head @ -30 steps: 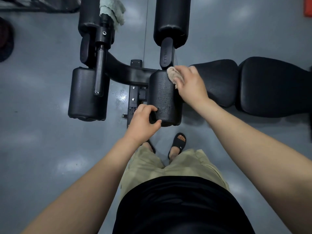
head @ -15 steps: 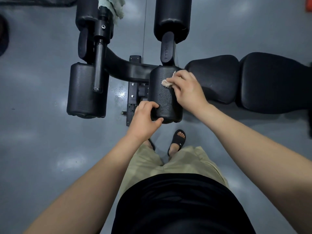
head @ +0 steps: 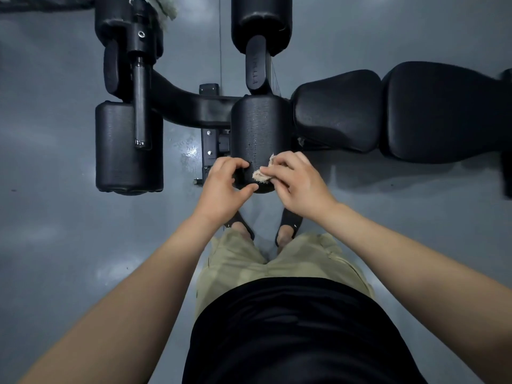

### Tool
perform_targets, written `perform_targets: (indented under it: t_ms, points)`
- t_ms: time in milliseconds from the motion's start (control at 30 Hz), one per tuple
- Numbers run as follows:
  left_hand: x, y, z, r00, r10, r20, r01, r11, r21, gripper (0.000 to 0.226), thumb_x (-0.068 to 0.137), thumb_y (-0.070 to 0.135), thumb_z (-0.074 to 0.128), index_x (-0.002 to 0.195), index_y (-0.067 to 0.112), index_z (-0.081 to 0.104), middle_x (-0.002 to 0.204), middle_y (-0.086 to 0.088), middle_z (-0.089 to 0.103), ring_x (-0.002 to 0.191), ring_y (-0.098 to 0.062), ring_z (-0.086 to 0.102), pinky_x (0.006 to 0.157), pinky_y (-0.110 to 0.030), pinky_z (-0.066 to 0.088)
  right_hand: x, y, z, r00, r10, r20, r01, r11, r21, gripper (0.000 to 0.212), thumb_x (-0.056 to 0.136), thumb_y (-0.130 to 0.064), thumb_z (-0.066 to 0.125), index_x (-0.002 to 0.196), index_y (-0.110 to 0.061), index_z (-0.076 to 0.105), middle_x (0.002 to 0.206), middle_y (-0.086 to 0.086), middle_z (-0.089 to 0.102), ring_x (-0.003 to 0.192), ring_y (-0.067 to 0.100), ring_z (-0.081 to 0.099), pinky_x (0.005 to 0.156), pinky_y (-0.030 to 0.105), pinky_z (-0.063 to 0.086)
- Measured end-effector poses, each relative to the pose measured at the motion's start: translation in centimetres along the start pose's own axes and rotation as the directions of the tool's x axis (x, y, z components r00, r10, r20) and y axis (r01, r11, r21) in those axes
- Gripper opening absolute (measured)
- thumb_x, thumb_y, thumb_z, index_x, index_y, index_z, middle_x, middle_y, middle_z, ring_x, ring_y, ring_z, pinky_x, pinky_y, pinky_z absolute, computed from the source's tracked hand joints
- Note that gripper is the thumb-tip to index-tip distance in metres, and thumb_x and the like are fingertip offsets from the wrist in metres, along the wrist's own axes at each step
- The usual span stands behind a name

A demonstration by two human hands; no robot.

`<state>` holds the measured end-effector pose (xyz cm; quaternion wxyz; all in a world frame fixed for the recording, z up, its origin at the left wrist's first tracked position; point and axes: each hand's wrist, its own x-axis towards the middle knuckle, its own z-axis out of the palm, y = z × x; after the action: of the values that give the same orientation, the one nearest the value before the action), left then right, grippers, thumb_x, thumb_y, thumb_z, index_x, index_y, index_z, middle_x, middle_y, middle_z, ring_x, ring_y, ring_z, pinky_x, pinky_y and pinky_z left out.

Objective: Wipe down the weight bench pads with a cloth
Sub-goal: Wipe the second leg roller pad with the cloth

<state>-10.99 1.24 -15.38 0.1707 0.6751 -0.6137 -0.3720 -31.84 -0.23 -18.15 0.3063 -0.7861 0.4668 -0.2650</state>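
Observation:
A black weight bench lies below me. Its near right roller pad is speckled with droplets. My left hand grips the near end of that roller, fingers curled over its edge. My right hand holds a small beige cloth and presses it on the roller's near end, right beside the left hand. The seat pad and back pad stretch to the right. Another roller pad sits to the left, and two more, the far left roller and the far right roller, lie beyond.
A pale green towel hangs at the top by the far left roller. A metal post and the black frame arm join the rollers. Grey floor surrounds the bench; my feet in black sandals stand under the near roller.
My right hand has drawn the cloth along the roller from its far end down to its near end. The left hand stays gripping the near end.

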Motion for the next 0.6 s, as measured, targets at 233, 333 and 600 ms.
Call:
perform_targets:
  t_ms: [233, 333, 600]
  points:
    - [0.1, -0.2, -0.1, 1.000, 0.018, -0.004, -0.018, 1.000, -0.015, 0.045, 0.078, 0.020, 0.086, 0.118, 0.020, 0.065, 0.120, 0.005, 0.052, 0.105, -0.013, 0.058, 0.093, -0.031, 0.053, -1.5, 0.5, -1.1, 0.983, -0.090, 0.162, 0.102, 0.993, -0.067, 0.023, 0.090, -0.013, 0.057, 0.107, -0.016, 0.072, 0.107, 0.002, 0.058, 0.090, 0.024, 0.050, 0.069, 0.041, 0.051]
    - [0.0, -0.1, -0.1, 1.000, 0.012, -0.006, -0.012, 1.000, 0.002, 0.045, 0.079, 0.020, 0.085, 0.118, 0.019, 0.064, 0.118, 0.007, 0.051, 0.104, -0.012, 0.056, 0.094, -0.031, 0.053, -0.4, 0.5, -1.4, 0.984, -0.072, 0.166, 0.092, 0.989, -0.119, 0.027, 0.088, -0.020, 0.058, 0.111, -0.021, 0.070, 0.106, -0.004, 0.060, 0.093, 0.022, 0.050, 0.064, 0.039, 0.052]
    - [-0.1, 0.2, -0.3, 0.999, -0.041, -0.005, 0.041, 0.999, -0.018, 0.045, 0.079, 0.017, 0.084, 0.119, 0.017, 0.064, 0.119, 0.006, 0.051, 0.102, -0.012, 0.057, 0.095, -0.029, 0.053, 3.7, 1.5, -1.5, 0.999, 0.013, -0.043, -0.022, 0.976, -0.218, 0.026, 0.094, -0.028, 0.064, 0.117, -0.021, 0.072, 0.110, 0.005, 0.059, 0.101, 0.028, 0.048, 0.081, 0.038, 0.048]
